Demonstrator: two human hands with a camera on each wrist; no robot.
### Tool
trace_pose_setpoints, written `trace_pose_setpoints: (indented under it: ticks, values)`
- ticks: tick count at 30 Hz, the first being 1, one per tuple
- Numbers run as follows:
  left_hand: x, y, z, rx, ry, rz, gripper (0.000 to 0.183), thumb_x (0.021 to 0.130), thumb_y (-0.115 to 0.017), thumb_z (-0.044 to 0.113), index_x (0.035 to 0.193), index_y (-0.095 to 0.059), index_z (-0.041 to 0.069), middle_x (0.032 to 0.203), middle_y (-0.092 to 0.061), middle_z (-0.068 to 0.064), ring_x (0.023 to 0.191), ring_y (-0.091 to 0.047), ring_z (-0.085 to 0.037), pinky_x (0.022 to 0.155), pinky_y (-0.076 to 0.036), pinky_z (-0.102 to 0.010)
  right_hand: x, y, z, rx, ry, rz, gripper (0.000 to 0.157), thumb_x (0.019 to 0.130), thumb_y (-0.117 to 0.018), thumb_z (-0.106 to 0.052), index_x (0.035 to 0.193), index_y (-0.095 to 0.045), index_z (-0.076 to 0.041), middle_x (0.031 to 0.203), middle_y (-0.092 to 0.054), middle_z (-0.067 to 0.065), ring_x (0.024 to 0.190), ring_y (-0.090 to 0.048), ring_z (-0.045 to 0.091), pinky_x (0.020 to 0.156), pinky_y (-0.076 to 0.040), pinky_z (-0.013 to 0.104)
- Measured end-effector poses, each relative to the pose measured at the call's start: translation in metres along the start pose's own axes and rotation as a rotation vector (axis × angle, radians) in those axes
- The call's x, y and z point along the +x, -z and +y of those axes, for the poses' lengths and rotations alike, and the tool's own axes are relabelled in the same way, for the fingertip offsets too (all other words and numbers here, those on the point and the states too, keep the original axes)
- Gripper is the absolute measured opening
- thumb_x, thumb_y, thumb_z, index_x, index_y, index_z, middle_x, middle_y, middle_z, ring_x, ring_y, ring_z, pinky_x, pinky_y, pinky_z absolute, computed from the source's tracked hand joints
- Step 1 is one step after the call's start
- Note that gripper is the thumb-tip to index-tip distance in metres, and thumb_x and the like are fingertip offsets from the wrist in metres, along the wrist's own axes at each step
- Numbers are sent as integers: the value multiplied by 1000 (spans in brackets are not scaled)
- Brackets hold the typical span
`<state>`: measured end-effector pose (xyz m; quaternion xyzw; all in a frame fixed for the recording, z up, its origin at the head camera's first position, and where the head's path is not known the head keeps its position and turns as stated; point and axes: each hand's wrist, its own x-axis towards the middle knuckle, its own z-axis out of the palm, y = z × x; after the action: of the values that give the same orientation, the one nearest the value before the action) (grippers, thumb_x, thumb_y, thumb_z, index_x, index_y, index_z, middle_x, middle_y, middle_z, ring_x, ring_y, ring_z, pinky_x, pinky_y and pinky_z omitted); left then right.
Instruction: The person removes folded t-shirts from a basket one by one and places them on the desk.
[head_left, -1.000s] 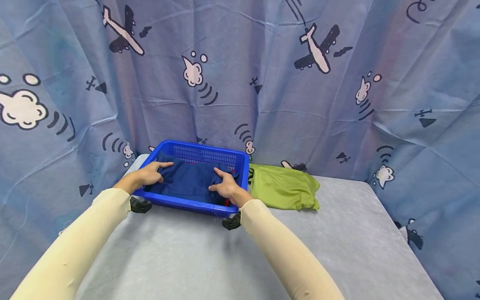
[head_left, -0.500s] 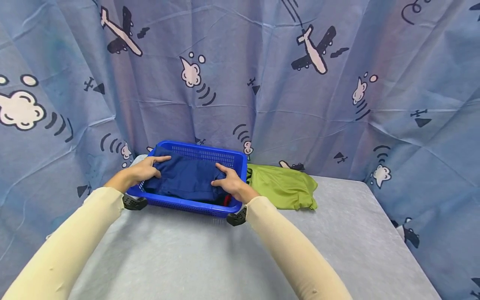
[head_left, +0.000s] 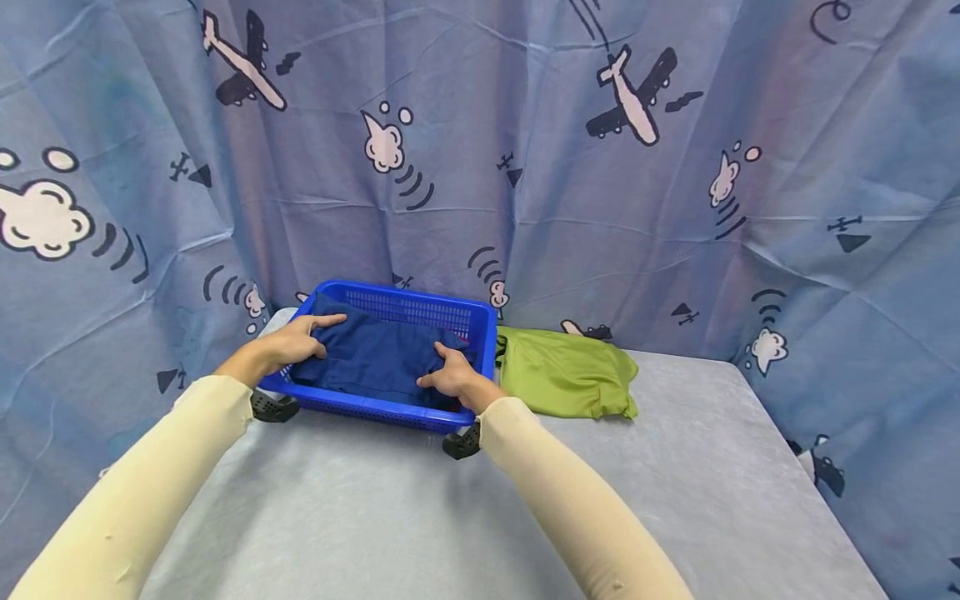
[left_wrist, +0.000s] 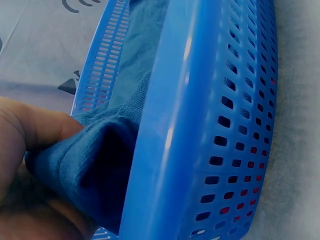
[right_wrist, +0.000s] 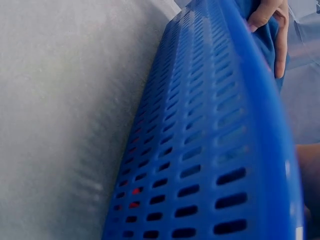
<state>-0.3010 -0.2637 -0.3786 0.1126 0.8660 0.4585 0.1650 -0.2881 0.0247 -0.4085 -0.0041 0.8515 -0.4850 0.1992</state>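
A folded dark blue garment (head_left: 378, 354) lies lengthwise in a blue plastic basket (head_left: 375, 407) with slotted walls. My left hand (head_left: 291, 343) grips the garment's left end; in the left wrist view its thumb and fingers (left_wrist: 42, 122) bend round a thick fold of the blue cloth (left_wrist: 75, 160), just inside the rim. At the opposite end my right hand (head_left: 456, 373) holds the garment, thumb and forefinger spread on top, its other fingers hidden. The right wrist view shows mostly the basket's outer wall (right_wrist: 190, 130), with the right hand largely behind the rim.
Right of the basket lies a folded lime-green garment (head_left: 562, 372). Some red cloth (right_wrist: 135, 191) shows through the basket's slots. The basket stands on a pale grey table (head_left: 375, 517) near its back edge, against a blue curtain (head_left: 450, 225) printed with airplanes.
The garment and both hands shifted slightly at first, baring red cloth at the right end; since then the right hand has moved a little left and down, covering most of that red.
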Motion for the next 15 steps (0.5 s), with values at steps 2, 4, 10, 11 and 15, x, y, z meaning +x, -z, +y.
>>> trace_pose_setpoints:
  ticks: [2,4,10,11,15]
  values:
    - [1,0,0,3,-4,1,85,79,-54,-11,159,-28,3,165,-6,-35,154,-1,-49,122,-11,-68,0,-1,1,-4,-4,14,86,91,-73,-11,162,-26,-14,168,-24,15,155,-25,35,123,-29,51]
    - [1,0,1,9,-1,-2,85,80,-54,-11,159,-28,3,165,-5,-35,154,0,-50,122,-11,-68,0,-1,1,0,-2,23,86,90,-75,-11,161,-26,-12,168,-24,16,155,-25,34,123,-29,51]
    - [2,1,2,20,20,-3,86,80,-54,-12,160,-27,6,165,-2,-35,153,2,-51,121,-11,-69,0,-2,1,19,38,39,85,90,-75,-14,161,-29,-12,168,-24,15,155,-25,34,122,-31,51]
    - [3,1,2,20,21,-4,86,80,-54,-12,160,-27,6,165,-2,-34,153,2,-51,121,-11,-69,0,-1,1,27,45,36,85,90,-75,-15,161,-29,-13,168,-24,14,155,-25,34,122,-32,52]
    - [3,1,0,40,32,-2,85,81,-54,-11,160,-27,6,165,-2,-34,153,1,-51,121,-12,-69,-1,1,1,82,68,-46,87,91,-76,-20,162,-26,-20,170,-18,11,157,-19,34,123,-29,55]
